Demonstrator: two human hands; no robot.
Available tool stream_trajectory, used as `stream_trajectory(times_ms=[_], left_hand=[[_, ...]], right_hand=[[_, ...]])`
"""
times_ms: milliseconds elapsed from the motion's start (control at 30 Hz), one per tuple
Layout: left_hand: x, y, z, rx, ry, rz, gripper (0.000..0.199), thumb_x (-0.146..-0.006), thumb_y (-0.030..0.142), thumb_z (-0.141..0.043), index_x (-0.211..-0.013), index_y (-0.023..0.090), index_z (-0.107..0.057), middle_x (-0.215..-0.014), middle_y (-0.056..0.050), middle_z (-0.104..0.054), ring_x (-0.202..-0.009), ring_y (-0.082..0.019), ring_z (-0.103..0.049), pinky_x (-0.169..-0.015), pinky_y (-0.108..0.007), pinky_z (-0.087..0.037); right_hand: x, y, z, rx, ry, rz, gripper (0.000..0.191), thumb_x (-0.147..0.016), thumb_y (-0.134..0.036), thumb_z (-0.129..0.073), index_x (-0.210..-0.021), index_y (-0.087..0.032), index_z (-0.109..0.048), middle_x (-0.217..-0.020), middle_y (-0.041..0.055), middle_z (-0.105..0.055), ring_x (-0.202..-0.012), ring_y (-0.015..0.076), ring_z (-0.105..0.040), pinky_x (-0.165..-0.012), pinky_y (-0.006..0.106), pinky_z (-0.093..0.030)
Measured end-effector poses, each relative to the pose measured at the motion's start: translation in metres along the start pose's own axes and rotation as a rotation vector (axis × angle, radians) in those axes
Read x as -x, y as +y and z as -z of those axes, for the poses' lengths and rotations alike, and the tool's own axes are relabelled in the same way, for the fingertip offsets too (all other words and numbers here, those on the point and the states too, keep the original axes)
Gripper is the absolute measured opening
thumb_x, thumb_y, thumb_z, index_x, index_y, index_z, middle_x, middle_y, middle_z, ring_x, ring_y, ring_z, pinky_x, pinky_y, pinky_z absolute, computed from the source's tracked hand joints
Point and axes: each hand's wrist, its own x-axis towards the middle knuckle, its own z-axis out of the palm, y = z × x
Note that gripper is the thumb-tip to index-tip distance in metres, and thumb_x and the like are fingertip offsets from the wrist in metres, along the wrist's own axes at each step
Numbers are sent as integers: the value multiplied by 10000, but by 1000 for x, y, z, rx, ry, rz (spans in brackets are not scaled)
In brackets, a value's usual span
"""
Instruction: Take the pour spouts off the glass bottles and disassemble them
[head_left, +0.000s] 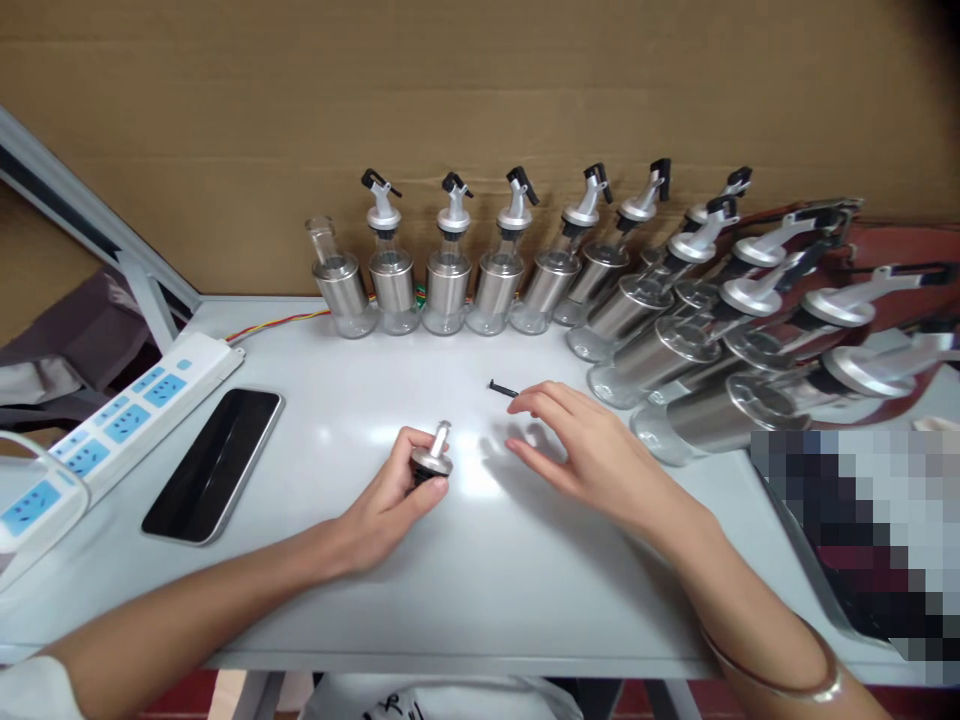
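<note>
My left hand (397, 498) is closed round the black lower part of a silver pourer top (433, 458), whose spout points up. Over the table's middle, my right hand (562, 440) has its thumb and fingers apart and holds nothing. Its fingertips are beside a small black lever piece (502, 388) lying on the table; whether they touch it I cannot tell. At the back left of the bottle row stands a glass bottle with a steel sleeve (343, 290) and no top. The bottles to its right, such as this one (394, 290), carry silver pourers with black levers.
A black phone (214, 465) and a white power strip (124, 425) lie on the grey table (300, 610) at the left. Several bottles (675, 350) crowd the right side. Cardboard (450, 90) stands behind them. A red-brown bag (900, 250) is at the far right.
</note>
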Motion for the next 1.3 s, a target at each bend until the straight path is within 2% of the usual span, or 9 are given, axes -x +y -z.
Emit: stream_trajectory(times_ms=[133, 267, 367, 500, 800, 967, 1100, 1200, 1300], left_hand=[[-2, 3, 0, -103, -104, -54, 437, -937, 555, -430, -1159, 182, -483, -765, 12, -457, -653, -143, -388, -611, -268, -328], [-1, 1, 1, -261, -83, -174, 504, -982, 559, -288, -1208, 175, -522, -841, -39, -581, -675, -163, -487, -612, -276, -397], [-3, -1, 0, -538, 13, -292, 517, -1023, 455, -148, -1020, 171, -579, -817, -53, -634, -696, -178, -528, -635, -291, -422], [-7, 1, 1, -879, 71, -442, 433, -1017, 297, -185, -698, 203, -463, -528, 23, -499, -490, -152, -333, -603, -322, -357], [-8, 8, 1, -872, 120, -692, 264, -989, 238, -231, -740, 231, -318, -557, 67, -423, -480, -135, -271, -585, -303, -359], [-14, 13, 6, -926, 116, -785, 240, -979, 201, -279, -747, 227, -337, -568, 71, -437, -496, -128, -291, -615, -302, -360], [-19, 13, 22, -925, 221, -837, 209, -974, 260, -330, -771, 231, -371, -596, 60, -478, -513, -131, -394, -641, -298, -402], [-22, 11, 37, -882, 459, -754, 177, -974, 226, -274, -828, 234, -374, -681, 13, -505, -607, -171, -458, -621, -314, -391], [-25, 9, 44, -897, 517, -642, 116, -937, 225, -350, -824, 234, -375, -679, 16, -489, -604, -178, -456, -627, -328, -377]], right_hand=[[-2, -19, -2, -106, 67, 167, 324, -976, -343, -475, -1228, -139, -492, -1146, 153, -608, -1033, 239, -594, -863, 371, -491], [-3, -31, -11, -205, 25, 190, 245, -997, -367, -428, -1038, -159, -550, -967, 100, -660, -873, 196, -619, -773, 323, -492], [-1, -32, -18, -217, -23, 145, 290, -995, -396, -425, -870, -164, -548, -794, 62, -637, -700, 172, -582, -664, 300, -460], [1, -35, -25, -182, -121, 114, 289, -1024, -281, -355, -878, -158, -572, -739, 46, -637, -621, 157, -550, -631, 285, -415], [2, -42, -21, -141, 60, 250, 335, -1032, -211, -317, -832, -141, -577, -620, -7, -555, -528, 115, -426, -602, 276, -287], [2, -50, -17, -528, -110, -86, 340, -1009, -301, -355, -771, -176, -563, -621, -15, -536, -559, 112, -421, -645, 279, -320], [0, -36, -16, -1048, -265, -493, 425, -922, -525, -432, -661, -197, -506, -503, -61, -344, -446, 95, -291, -446, 236, -256], [0, -21, -10, -1169, -4, -657, 460, -848, -585, -519, -599, -202, -462, -498, -73, -293, -420, 78, -208, -395, 234, -184], [2, -20, -3, -1049, 191, -556, 439, -889, -522, -516, -596, -199, -460, -543, -45, -358, -493, 98, -327, -474, 244, -286]])
